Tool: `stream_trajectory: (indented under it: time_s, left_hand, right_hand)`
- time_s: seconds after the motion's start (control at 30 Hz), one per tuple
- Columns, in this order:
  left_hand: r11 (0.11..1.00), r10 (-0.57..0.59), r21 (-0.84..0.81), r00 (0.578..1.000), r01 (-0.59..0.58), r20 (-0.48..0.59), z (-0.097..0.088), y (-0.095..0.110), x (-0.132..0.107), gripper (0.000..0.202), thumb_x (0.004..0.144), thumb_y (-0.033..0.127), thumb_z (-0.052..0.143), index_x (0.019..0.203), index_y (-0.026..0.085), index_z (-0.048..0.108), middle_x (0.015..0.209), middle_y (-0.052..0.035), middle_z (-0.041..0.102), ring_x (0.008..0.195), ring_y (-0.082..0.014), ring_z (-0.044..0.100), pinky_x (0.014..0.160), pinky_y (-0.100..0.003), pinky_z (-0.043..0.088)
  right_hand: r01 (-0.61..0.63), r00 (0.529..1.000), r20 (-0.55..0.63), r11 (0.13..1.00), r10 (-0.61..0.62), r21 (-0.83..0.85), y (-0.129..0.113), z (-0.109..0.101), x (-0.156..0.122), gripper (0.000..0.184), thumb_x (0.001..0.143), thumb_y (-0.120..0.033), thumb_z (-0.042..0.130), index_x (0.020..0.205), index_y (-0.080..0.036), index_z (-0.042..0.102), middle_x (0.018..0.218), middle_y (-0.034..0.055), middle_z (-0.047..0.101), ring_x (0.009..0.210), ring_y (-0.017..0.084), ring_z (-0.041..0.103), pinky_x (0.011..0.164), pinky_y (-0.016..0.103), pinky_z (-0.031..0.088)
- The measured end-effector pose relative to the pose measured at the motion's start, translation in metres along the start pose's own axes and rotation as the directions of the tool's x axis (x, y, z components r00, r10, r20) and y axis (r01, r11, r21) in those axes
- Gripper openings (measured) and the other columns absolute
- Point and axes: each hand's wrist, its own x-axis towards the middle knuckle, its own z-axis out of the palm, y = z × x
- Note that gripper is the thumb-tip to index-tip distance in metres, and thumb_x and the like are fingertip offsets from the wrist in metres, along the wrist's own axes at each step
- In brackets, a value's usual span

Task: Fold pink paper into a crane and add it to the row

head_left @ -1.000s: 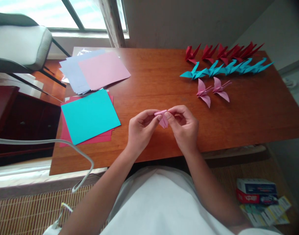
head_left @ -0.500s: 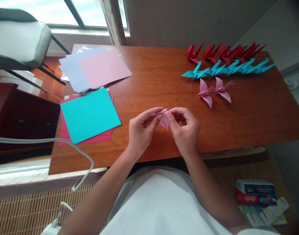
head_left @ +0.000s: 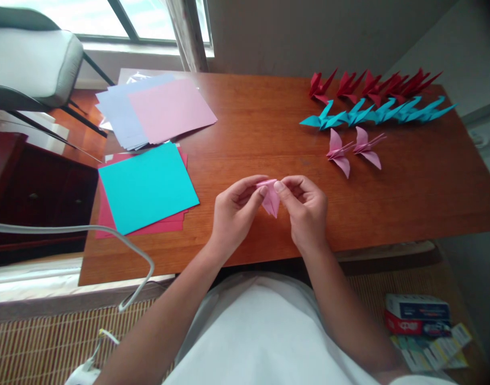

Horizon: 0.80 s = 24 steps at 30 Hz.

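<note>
A small pink folded paper (head_left: 272, 203) is held between my two hands above the near edge of the table, its pointed end hanging down toward me. My left hand (head_left: 237, 211) pinches its left side between thumb and fingers. On the right side, my right hand (head_left: 307, 208) grips it, thumb pressed on the front. The fingers behind the paper are partly hidden. Two pink paper cranes (head_left: 339, 153) with spread wings lie beyond my right hand.
Behind the pink cranes stand a row of blue paper cranes (head_left: 359, 112) and a row of red ones (head_left: 347, 84). Blue sheets (head_left: 148, 187) over red ones, and pink and lavender sheets (head_left: 173, 109), lie at left. A grey tube (head_left: 136, 251) curves past the table's left corner.
My right thumb has shifted slightly right along the paper, and more of the pink paper shows between my hands. Both hands keep their hold.
</note>
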Motion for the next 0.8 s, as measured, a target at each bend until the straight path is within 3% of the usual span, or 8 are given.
stream_trajectory:
  time_s: [0.13, 0.3, 0.47, 0.6, 0.8]
  left_hand:
    - [1.0, 0.026, 0.012, 0.999, -0.027, 0.036, -0.002, 0.001, 0.0, 0.021, 0.094, 0.032, 0.067, 0.108, 0.017, 0.076, 0.11, -0.007, 0.079, 0.102, -0.0201, 0.074, 0.09, -0.029, 0.06]
    - [0.997, 0.015, -0.071, 0.995, -0.008, 0.099, -0.002, 0.002, -0.001, 0.025, 0.09, 0.021, 0.068, 0.114, 0.019, 0.073, 0.12, -0.0073, 0.076, 0.112, -0.0211, 0.072, 0.099, -0.032, 0.056]
    - [0.999, 0.007, -0.032, 0.997, -0.004, 0.077, -0.001, 0.002, 0.0, 0.025, 0.086, 0.021, 0.073, 0.111, 0.018, 0.074, 0.114, -0.0084, 0.078, 0.103, -0.0208, 0.074, 0.09, -0.029, 0.059]
    - [1.0, -0.004, -0.012, 0.997, 0.005, 0.079, -0.002, 0.001, 0.001, 0.018, 0.087, 0.025, 0.073, 0.103, 0.017, 0.078, 0.103, -0.0068, 0.081, 0.093, -0.0195, 0.076, 0.082, -0.028, 0.061]
    - [0.999, 0.027, 0.037, 0.999, -0.028, 0.035, -0.003, 0.001, 0.001, 0.016, 0.088, 0.029, 0.073, 0.098, 0.018, 0.081, 0.097, -0.0054, 0.082, 0.09, -0.0195, 0.077, 0.08, -0.027, 0.061]
  right_hand:
    - [-0.08, 0.997, 0.011, 0.994, 0.08, 0.073, -0.003, -0.003, 0.003, 0.017, 0.081, -0.035, 0.081, 0.08, -0.021, 0.071, 0.072, -0.0031, 0.068, 0.064, 0.009, 0.059, 0.062, 0.023, 0.046]
    - [-0.239, 0.971, 0.023, 0.946, 0.24, 0.218, -0.008, -0.003, 0.006, 0.021, 0.074, -0.035, 0.086, 0.079, -0.02, 0.072, 0.072, -0.0036, 0.069, 0.059, 0.007, 0.056, 0.057, 0.021, 0.044]
    - [-0.3, 0.954, 0.072, 0.925, 0.291, 0.233, -0.013, -0.004, 0.003, 0.022, 0.074, -0.036, 0.086, 0.079, -0.02, 0.072, 0.069, -0.0042, 0.067, 0.056, 0.006, 0.052, 0.051, 0.019, 0.038]
    - [-0.261, 0.965, 0.084, 0.946, 0.249, 0.193, -0.014, -0.002, -0.002, 0.023, 0.073, -0.037, 0.087, 0.079, -0.021, 0.071, 0.069, -0.0044, 0.067, 0.057, 0.007, 0.054, 0.053, 0.02, 0.041]
    - [-0.03, 0.999, 0.045, 0.999, 0.032, -0.032, -0.01, 0.0, -0.007, 0.015, 0.083, -0.036, 0.079, 0.083, -0.023, 0.072, 0.077, -0.0029, 0.07, 0.068, 0.011, 0.062, 0.062, 0.024, 0.046]
